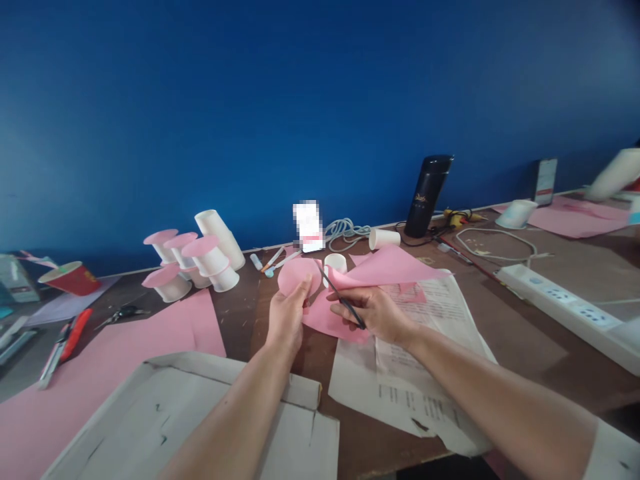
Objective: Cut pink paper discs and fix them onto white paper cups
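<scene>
My left hand (286,317) pinches the edge of a round pink paper disc (298,275) that is still part of a larger pink paper sheet (385,267). My right hand (375,312) grips dark scissors (340,298), their blades pointing up toward the disc. Just behind the disc an upright white paper cup (336,263) stands on the brown table (515,327). Printed white papers (430,347) lie under my right forearm.
Several white cups capped with pink discs (193,263) stand at the left beside a red cup (70,277), a utility knife (65,343) and a pink sheet (125,360). Grey cardboard (165,413) lies near me. A black flask (427,195), cables and a power strip (570,308) are at the right.
</scene>
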Available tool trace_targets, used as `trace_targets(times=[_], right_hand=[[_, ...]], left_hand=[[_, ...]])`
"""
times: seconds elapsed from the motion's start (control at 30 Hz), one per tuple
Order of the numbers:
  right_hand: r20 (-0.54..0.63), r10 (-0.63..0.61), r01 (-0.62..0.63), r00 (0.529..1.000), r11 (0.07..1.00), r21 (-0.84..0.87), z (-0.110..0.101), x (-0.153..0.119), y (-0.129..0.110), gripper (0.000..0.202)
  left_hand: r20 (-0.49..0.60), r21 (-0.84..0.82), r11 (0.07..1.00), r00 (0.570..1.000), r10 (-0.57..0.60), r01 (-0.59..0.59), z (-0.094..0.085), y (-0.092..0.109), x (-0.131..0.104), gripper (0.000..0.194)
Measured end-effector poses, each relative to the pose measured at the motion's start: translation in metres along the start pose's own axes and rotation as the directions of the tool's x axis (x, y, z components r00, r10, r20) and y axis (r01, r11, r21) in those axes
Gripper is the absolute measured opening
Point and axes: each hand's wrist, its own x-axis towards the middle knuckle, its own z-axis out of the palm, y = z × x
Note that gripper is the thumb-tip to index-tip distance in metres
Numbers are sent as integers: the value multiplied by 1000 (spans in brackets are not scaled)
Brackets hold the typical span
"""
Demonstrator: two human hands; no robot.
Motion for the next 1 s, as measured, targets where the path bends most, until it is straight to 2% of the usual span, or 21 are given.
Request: trace_targets(times=[0.2, 0.33, 0.47, 1.0], right_hand=[[-22, 23, -23, 1000, 999, -22, -3, 0, -2, 54], [-19, 29, -29, 999, 1000, 1, -5, -1, -5, 54], [-5, 27, -27, 1000, 999, 31, -6, 0, -4, 52], [-5, -3, 4, 1000, 1000, 2, -5, -2, -4, 49]], left_hand=[[26, 138, 990, 1000, 8, -12, -2, 1, -2, 43], [74, 154, 988, 997, 2, -14, -3, 1, -2, 46], [36, 191, 981, 999, 32, -38, -2, 2, -3, 39], [40, 114, 992, 998, 46, -50, 1, 4, -4, 34]])
